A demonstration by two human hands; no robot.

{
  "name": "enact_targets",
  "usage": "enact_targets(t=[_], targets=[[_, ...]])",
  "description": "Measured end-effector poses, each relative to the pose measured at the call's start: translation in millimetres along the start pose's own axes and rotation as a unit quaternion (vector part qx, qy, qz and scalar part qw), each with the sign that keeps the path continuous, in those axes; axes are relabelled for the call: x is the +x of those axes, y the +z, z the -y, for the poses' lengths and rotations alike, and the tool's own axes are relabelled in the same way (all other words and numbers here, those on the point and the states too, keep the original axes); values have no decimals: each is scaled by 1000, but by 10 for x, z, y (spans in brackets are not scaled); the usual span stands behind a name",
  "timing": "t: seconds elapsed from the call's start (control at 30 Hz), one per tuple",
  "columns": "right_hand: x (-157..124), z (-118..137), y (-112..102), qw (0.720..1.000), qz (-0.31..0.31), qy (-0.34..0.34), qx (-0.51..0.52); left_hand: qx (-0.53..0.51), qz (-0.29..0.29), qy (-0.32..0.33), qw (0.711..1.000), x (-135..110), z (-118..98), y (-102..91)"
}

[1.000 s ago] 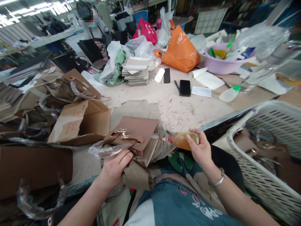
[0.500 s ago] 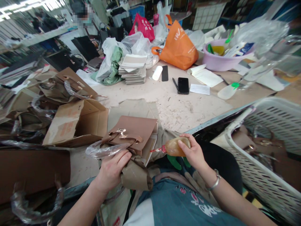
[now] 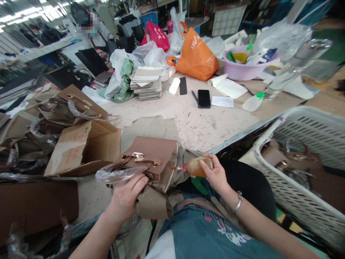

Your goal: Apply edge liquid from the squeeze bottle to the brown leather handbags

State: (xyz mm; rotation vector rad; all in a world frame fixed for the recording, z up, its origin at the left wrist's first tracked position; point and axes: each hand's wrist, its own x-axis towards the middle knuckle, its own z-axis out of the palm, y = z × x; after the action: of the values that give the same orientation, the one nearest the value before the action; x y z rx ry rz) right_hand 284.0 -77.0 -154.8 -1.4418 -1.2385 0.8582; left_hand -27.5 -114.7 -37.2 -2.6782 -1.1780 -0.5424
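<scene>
A brown handbag (image 3: pixel 161 149) lies tilted in front of me, with a metal clasp and a plastic-wrapped handle. Its olive-brown lining (image 3: pixel 153 201) is pulled out toward my lap. My left hand (image 3: pixel 128 196) is closed on the bag where the lining meets the handle; the fingertips are partly hidden. In my right hand (image 3: pixel 215 172) is an amber squeeze bottle (image 3: pixel 198 167) held on its side. Its red-and-white nozzle (image 3: pixel 180 167) points left at the bag's open side edge. I cannot tell whether the tip touches it.
An open cardboard box (image 3: pixel 83 147) stands left, beside piled brown bags (image 3: pixel 67 108). On my right is a white plastic basket (image 3: pixel 304 194) containing bags. Farther back lie a phone (image 3: pixel 204 98), stacked boards (image 3: pixel 147 84), an orange bag (image 3: pixel 198 54) and a lilac basin (image 3: pixel 242 70).
The view has shifted slightly, so most things sit a little farther left. Both hands keep their grip, and the nozzle tip stays close to the bag's edge.
</scene>
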Motion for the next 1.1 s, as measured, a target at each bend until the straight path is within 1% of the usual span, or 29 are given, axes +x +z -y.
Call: enact_targets(t=[0.13, 0.2, 0.27, 0.33, 0.43, 0.53, 0.63, 0.73, 0.8, 0.97, 1.03, 1.1], targets=[[92, -119, 28, 996, -44, -47, -68, -3, 7, -1, 1000, 12, 8, 5], [129, -150, 29, 993, -60, -58, -79, -1, 10, 2, 1000, 15, 12, 8], [129, -146, 22, 994, -67, -54, -71, 1, 15, 4, 1000, 19, 14, 8], [94, -111, 11, 996, -63, -41, -48, 3, 22, 2, 1000, 22, 16, 4], [19, -53, -3, 999, -35, -14, 1, 1, 35, -2, 999, 26, 19, -3], [-15, -42, 1, 1000, -4, -22, -2, -7, 47, -3, 999, 43, 28, -8], [20, -44, 10, 995, -5, -78, -57, -21, 60, -4, 998, 84, 43, -31], [93, -5, -5, 982, -16, -150, -110, -30, 85, -7, 996, 163, 60, -93], [136, 35, -26, 973, -14, -193, -129, -34, 105, -10, 994, 245, 73, -151], [189, 94, -70, 948, 17, -279, -155, -44, 183, -29, 982, 561, 164, -274], [206, 93, -82, 942, 25, -294, -159, -42, 200, -30, 979, 718, 230, -293], [226, 87, -96, 942, 19, -295, -157, -31, 219, -30, 975, 877, 296, -296]])
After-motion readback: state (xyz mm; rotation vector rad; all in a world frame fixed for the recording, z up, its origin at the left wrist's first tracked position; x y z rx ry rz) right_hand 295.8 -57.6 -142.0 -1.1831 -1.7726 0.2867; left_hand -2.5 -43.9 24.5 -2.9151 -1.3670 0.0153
